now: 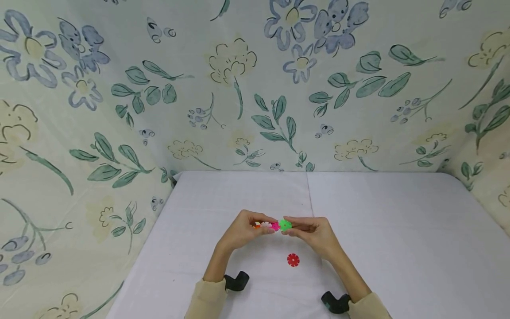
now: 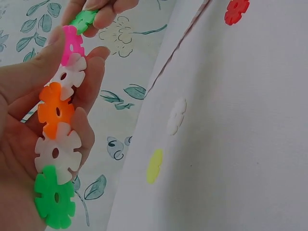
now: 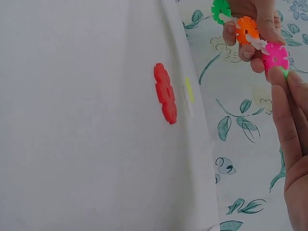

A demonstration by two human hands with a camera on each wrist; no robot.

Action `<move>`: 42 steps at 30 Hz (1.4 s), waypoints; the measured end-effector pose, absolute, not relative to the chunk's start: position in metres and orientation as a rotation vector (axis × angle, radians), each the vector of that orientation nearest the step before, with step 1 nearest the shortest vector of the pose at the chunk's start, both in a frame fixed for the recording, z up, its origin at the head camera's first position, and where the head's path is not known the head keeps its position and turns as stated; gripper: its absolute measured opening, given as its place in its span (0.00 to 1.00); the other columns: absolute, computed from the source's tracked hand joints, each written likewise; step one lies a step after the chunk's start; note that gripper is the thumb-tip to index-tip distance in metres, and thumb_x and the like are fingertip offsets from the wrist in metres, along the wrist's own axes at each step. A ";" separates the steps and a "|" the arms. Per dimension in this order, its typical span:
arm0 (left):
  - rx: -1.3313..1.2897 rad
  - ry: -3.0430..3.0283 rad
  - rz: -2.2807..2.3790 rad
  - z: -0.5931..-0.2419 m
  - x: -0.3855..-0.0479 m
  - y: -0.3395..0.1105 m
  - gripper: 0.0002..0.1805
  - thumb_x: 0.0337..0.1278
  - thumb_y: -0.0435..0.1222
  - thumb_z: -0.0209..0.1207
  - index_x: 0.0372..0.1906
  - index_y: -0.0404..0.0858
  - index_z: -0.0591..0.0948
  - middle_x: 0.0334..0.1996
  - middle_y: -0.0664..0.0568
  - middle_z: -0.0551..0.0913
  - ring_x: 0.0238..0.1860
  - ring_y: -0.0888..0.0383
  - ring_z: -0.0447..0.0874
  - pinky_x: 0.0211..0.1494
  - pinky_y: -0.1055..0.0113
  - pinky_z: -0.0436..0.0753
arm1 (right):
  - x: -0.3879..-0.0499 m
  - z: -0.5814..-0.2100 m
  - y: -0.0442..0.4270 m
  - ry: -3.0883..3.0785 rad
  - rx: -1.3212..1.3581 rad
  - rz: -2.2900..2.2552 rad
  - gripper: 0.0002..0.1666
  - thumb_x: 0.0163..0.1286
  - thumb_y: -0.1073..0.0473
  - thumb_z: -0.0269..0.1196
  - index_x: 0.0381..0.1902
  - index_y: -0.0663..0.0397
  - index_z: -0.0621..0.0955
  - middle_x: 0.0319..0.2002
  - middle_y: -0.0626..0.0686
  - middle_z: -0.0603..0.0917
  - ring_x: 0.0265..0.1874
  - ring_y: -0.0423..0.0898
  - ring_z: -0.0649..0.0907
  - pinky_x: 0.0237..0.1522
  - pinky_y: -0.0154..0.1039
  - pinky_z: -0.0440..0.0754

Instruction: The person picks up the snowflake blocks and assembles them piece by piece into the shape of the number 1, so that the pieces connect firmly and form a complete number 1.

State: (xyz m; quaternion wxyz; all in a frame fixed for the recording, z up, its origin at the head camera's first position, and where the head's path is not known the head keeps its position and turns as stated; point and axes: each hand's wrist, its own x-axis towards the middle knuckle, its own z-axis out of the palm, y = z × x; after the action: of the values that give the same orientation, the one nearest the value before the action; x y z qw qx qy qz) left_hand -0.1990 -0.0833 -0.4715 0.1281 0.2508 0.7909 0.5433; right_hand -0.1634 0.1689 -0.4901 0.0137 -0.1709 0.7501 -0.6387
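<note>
Your left hand (image 1: 240, 228) pinches the disc chain (image 2: 47, 118) at its pink disc (image 3: 280, 52); your right hand (image 1: 318, 234) pinches a green disc (image 1: 284, 225) against that pink.

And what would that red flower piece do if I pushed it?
The red flower piece would probably slide rather than roll, since it lies flat on the white cloth. It looks thin, so it's likely light. Its notched edge might catch a little.

Table (image 1: 398, 230), one: white cloth cover (image 1: 370, 266), thin dark line (image 1: 309, 190) running inward from the table's far edge. Floral backdrop (image 1: 284, 117), off-white, rising behind the table and continuing along its left and right sides; printed blue flowers (image 1: 292, 17), pale yellow blooms (image 1: 230, 66), green leaves (image 1: 370, 87). Light: diffuse, soft grey shading across the table.
</note>
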 end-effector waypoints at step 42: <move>0.695 2.169 1.700 -0.470 -0.202 -0.087 0.12 0.60 0.35 0.72 0.48 0.38 0.91 0.40 0.40 0.92 0.37 0.32 0.84 0.33 0.71 0.78 | -0.162 -0.490 0.163 2.268 -0.450 -2.048 0.25 0.62 0.66 0.74 0.57 0.64 0.85 0.48 0.64 0.90 0.41 0.43 0.93 0.46 0.37 0.89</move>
State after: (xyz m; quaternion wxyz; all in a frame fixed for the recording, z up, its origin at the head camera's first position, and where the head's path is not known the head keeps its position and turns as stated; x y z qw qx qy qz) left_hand -0.2017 -0.0871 -0.4699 0.1492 0.2420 0.7545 0.5915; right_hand -0.1625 0.1626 -0.4904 0.0265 -0.1458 0.7339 -0.6628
